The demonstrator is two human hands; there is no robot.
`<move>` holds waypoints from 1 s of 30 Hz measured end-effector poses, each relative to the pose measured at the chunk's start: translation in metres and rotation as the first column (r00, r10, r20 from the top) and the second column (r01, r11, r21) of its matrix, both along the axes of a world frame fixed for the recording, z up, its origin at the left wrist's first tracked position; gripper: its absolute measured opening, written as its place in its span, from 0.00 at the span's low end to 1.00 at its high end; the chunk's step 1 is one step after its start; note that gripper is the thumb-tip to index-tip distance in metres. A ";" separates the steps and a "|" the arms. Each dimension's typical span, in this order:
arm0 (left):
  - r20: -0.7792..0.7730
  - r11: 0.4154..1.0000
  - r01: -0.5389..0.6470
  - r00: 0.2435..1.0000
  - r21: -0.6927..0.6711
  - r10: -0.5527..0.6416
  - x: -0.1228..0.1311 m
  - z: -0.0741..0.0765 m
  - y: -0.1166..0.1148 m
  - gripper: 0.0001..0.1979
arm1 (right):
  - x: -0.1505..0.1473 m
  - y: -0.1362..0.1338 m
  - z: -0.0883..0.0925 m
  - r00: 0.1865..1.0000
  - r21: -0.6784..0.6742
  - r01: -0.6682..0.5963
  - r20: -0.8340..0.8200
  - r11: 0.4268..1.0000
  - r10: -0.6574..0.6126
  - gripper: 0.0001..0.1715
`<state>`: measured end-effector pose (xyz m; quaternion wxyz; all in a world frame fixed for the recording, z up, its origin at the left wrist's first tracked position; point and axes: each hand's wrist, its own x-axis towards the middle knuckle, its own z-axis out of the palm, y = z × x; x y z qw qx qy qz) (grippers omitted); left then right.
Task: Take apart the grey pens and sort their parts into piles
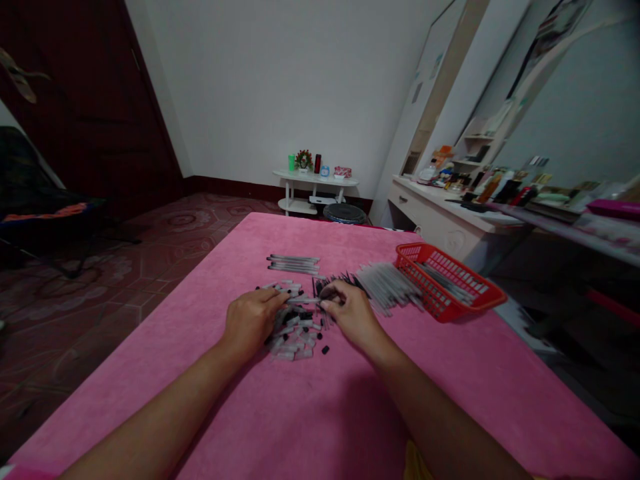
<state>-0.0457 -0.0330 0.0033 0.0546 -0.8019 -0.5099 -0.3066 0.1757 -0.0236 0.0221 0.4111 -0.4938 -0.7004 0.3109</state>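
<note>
A translucent pen barrel (304, 301) lies level between my hands, gripped at both ends. The fingers of my left hand (254, 316) are closed on its left end, and those of my right hand (353, 315) pinch the right end. Below it spreads a heap of small translucent pen caps (293, 347) with black plugs (325, 349) among them. Thin dark refills (345, 277) lie behind my right hand, partly hidden by it. To the right is a pile of pale pen barrels (390, 285). Several pens (293, 264) lie in a row beyond my hands.
A red plastic basket (443, 311) holding more thin sticks stands at the right on the pink-covered table (300, 420). Behind are a small white stand (315, 178) and a round dark stool (345, 213). A dresser (445, 213) with bottles is at right, a folding chair (45, 193) at left.
</note>
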 end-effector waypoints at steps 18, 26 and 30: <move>-0.092 1.000 -0.006 0.996 0.013 0.008 0.000 -0.001 0.000 0.14 | -0.001 0.001 0.000 1.000 -0.039 -0.020 0.008 0.999 0.021 0.04; -0.172 0.997 -0.017 0.985 0.074 0.030 -0.001 -0.001 0.001 0.14 | 0.002 -0.001 0.001 0.997 -0.028 -0.012 0.073 1.000 0.014 0.11; -0.191 0.998 -0.018 0.981 0.061 0.030 0.000 -0.001 0.000 0.14 | 0.002 0.001 -0.001 1.000 -0.039 -0.010 -0.003 0.999 0.010 0.09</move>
